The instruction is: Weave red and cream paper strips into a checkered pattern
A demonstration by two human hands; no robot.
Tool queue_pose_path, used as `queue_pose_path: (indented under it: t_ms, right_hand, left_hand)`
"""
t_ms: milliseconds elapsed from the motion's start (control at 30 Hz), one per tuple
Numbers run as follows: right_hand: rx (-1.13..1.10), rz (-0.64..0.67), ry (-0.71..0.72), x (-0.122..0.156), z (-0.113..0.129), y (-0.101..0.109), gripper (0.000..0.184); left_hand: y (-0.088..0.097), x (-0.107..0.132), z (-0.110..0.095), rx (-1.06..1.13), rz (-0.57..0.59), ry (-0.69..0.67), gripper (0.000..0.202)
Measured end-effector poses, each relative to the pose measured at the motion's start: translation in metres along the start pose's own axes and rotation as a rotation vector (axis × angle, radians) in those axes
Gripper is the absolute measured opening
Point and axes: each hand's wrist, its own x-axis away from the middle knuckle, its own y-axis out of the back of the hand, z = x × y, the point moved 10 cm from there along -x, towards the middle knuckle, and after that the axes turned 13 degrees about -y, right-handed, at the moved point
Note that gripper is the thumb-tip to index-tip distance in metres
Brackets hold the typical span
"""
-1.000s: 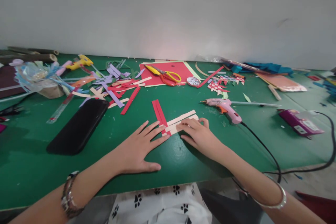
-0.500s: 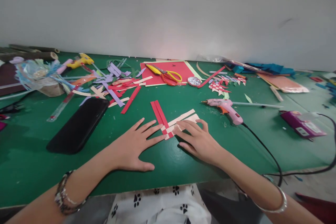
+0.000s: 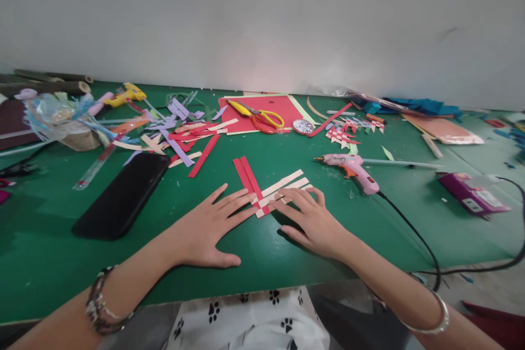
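2 red strips (image 3: pixel 243 174): side by side on the green table (image 3: pixel 262 273) before you, their near ends interlaced with cream strips (image 3: pixel 283 183) that run off to your right.
Your left hand (image 3: pixel 205 232): fingers spread flat, pinching nothing, fingertips at the left edge of the woven corner (image 3: pixel 260 208).
Your right hand (image 3: pixel 314 219): fingers bent over the cream strips, thumb apart from them; how firmly you press, I cannot tell.
Pink glue gun (image 3: pixel 353 165): beyond your right hand, nozzle pointing left.
Black slab (image 3: pixel 123 197): flat, left of your left hand.
Yellow-handled scissors (image 3: pixel 241 109): on the red sheet (image 3: pixel 238 124), beyond the strips.
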Motion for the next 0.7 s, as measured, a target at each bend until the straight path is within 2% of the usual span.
queue_pose_path:
  t_ms: [233,467,700]
  right_hand:
    - [-0.028,0.113,-0.008,-0.003,-0.002,-0.012,0.05]
    - [-0.053,0.125,-0.033,-0.001,-0.005,-0.013,0.049]
    - [-0.056,0.124,-0.006,-0.015,0.001,-0.013,0.055]
  left_hand:
    - [0.0,-0.001,-0.002,0.018,0.016,-0.016,0.078]
    - [-0.001,-0.003,0.0,0.023,0.049,0.008,0.079]
    - [0.001,-0.003,-0.002,0.039,0.021,-0.001,0.078]
